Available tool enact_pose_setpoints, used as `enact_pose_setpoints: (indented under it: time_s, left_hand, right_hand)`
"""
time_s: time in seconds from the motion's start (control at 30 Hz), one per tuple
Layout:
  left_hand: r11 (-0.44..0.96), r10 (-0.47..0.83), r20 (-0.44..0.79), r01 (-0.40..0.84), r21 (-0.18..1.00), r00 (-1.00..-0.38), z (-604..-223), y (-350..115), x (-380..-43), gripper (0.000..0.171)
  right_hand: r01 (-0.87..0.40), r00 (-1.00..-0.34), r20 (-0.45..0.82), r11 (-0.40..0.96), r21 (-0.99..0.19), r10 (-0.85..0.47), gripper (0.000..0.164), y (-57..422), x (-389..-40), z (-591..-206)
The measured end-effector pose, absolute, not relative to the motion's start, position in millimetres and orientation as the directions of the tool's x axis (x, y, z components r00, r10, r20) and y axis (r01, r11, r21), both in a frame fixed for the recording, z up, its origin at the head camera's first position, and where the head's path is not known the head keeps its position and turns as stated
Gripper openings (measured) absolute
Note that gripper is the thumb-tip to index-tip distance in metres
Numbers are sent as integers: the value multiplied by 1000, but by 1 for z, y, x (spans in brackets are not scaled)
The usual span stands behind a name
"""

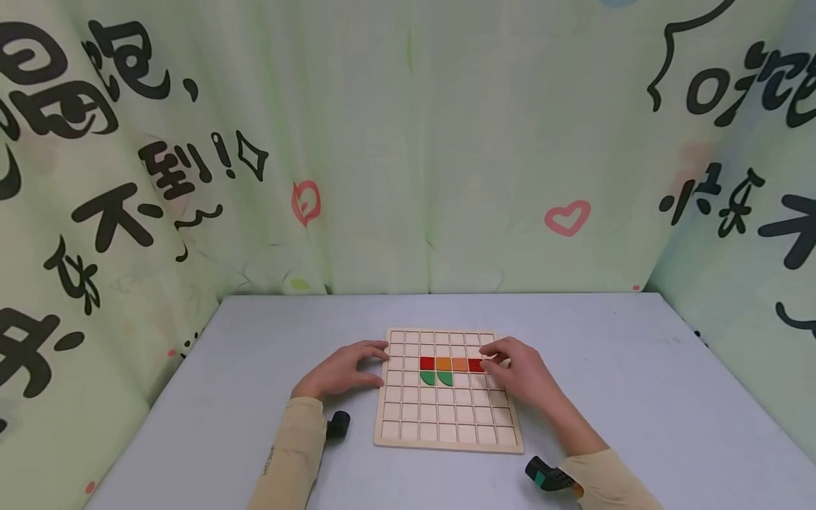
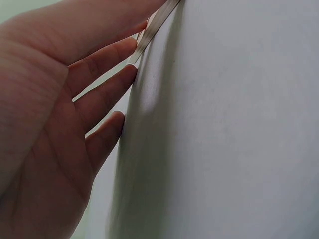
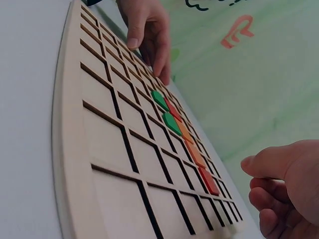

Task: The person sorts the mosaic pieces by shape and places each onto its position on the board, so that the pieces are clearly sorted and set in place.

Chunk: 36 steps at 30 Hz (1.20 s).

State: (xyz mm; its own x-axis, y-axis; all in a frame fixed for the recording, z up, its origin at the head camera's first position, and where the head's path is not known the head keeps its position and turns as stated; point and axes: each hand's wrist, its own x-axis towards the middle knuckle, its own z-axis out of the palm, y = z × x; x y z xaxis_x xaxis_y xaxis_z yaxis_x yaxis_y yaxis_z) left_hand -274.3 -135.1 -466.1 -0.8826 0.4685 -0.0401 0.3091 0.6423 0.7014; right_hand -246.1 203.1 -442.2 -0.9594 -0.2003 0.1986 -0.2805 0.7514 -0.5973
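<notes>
A wooden grid board [image 1: 446,413] lies on the table. One row holds a red square tile [image 1: 427,363], two orange square tiles [image 1: 452,364] and another red square tile [image 3: 209,181] at the right end. Below the left part of that row sit two green quarter-round tiles [image 1: 428,378]. My left hand [image 1: 347,368] rests at the board's left edge, fingertips and thumb against the frame. Over the board's right side is my right hand [image 1: 521,372], its thumb and forefinger near the right red tile. In the right wrist view its fingers curl loosely, with nothing visible between them.
The board stands on a table with a white cover [image 1: 268,340]. A pale green curtain [image 1: 484,142] with black writing and hearts hangs behind and at both sides. Black wrist devices [image 1: 550,474] are worn at both sleeves.
</notes>
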Motion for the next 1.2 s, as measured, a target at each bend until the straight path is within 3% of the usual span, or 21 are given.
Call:
enact_pose_setpoints:
  time_s: [0.4, 0.77, 1.0, 1.2]
  left_hand:
    - [636, 489, -22, 339, 694, -872, -466, -137, -276, 41]
    - [639, 479, -30, 326, 697, -877, -465, -137, -273, 40]
    - [634, 479, -27, 325, 701, -877, -464, -137, -272, 40]
    - [633, 482, -30, 324, 703, -875, -463, -136, -272, 41]
  right_hand:
    - [-143, -987, 143, 797, -586, -72, 31, 254, -243, -441]
    - [-111, -992, 106, 812, -573, -61, 37, 270, -244, -452]
    - [-115, -993, 76, 818, -563, -87, 39, 271, -246, -453]
    - [-164, -982, 11, 815, -555, -191, 33, 274, -244, -451]
